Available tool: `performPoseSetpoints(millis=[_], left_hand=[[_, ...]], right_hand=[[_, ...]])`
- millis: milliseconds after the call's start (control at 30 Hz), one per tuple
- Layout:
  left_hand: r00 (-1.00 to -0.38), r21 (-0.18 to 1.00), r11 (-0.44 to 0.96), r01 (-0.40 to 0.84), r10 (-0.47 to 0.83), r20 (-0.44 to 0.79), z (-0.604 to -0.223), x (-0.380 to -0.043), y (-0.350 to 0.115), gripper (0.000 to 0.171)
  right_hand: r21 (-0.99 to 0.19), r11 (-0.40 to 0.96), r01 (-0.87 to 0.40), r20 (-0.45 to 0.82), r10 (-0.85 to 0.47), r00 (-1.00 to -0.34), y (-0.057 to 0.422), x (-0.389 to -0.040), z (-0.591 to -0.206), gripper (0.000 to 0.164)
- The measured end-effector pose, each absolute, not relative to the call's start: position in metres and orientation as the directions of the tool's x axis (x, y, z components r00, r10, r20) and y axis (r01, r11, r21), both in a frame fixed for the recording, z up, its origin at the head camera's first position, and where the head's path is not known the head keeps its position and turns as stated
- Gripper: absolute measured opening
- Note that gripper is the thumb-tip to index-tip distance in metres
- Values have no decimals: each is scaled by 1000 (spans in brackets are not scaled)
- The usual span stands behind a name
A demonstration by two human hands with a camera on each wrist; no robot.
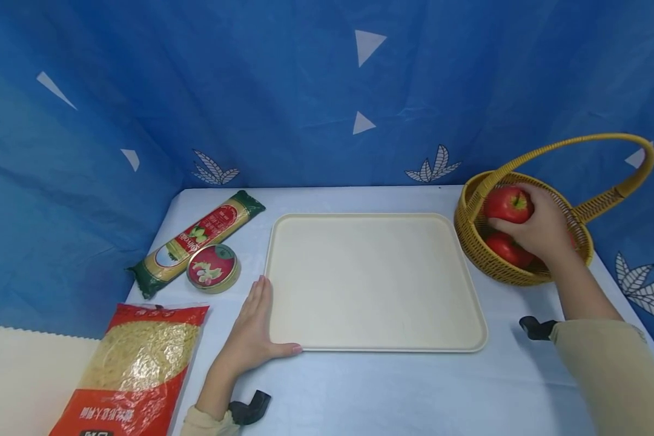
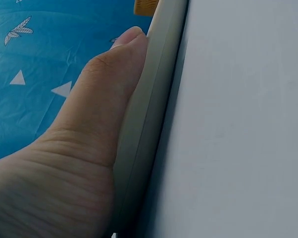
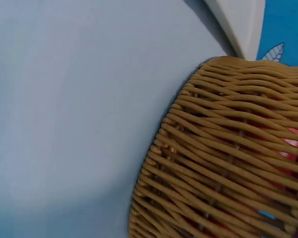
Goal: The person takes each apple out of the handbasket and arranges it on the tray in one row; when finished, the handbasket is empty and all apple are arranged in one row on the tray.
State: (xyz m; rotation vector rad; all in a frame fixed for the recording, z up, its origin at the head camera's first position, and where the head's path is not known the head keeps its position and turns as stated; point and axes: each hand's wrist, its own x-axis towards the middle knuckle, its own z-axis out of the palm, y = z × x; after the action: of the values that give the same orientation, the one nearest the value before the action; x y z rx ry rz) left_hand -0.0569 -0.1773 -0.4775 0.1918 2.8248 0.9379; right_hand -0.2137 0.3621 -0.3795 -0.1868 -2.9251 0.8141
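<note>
In the head view my right hand (image 1: 542,224) grips a red apple (image 1: 508,204) inside the wicker basket (image 1: 490,263). A second red apple (image 1: 508,249) lies just below it, and a bit of red shows at the basket's right side. The right wrist view shows the woven basket wall (image 3: 223,144) close up, with red behind the gaps; the hand is out of that view. My left hand (image 1: 253,330) rests against the lower left corner of a cream tray (image 1: 373,281), fingers straight along its left edge and thumb (image 2: 107,94) along its front edge.
Left of the tray lie a long spaghetti packet (image 1: 196,241), a round tin (image 1: 213,268) touching it, and a large red bag of pasta (image 1: 136,363). The basket's tall handle (image 1: 578,142) arches toward the right. A blue curtain (image 1: 283,91) hangs behind the white table (image 1: 392,393).
</note>
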Motion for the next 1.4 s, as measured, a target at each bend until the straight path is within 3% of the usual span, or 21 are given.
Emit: performPoseSetpoints(millis=[533, 800, 967, 1400], left_hand=[[-979, 608, 791, 75, 175, -108, -479, -58, -177, 150], [-981, 604, 794, 68, 164, -105, -480, -58, -178, 150], [-981, 608, 791, 65, 163, -107, -479, -58, -178, 149], [-980, 618, 784, 62, 166, -113, -476, -57, -178, 149]], right_hand=[[-515, 857, -3, 232, 136, -963, 346, -141, -344, 97], [-511, 834, -207, 384, 6, -923, 309, -115, -334, 104], [-500, 810, -306, 406, -93, -909, 279, -113, -333, 105], [-577, 717, -390, 277, -278, -920, 197, -152, -359, 89]])
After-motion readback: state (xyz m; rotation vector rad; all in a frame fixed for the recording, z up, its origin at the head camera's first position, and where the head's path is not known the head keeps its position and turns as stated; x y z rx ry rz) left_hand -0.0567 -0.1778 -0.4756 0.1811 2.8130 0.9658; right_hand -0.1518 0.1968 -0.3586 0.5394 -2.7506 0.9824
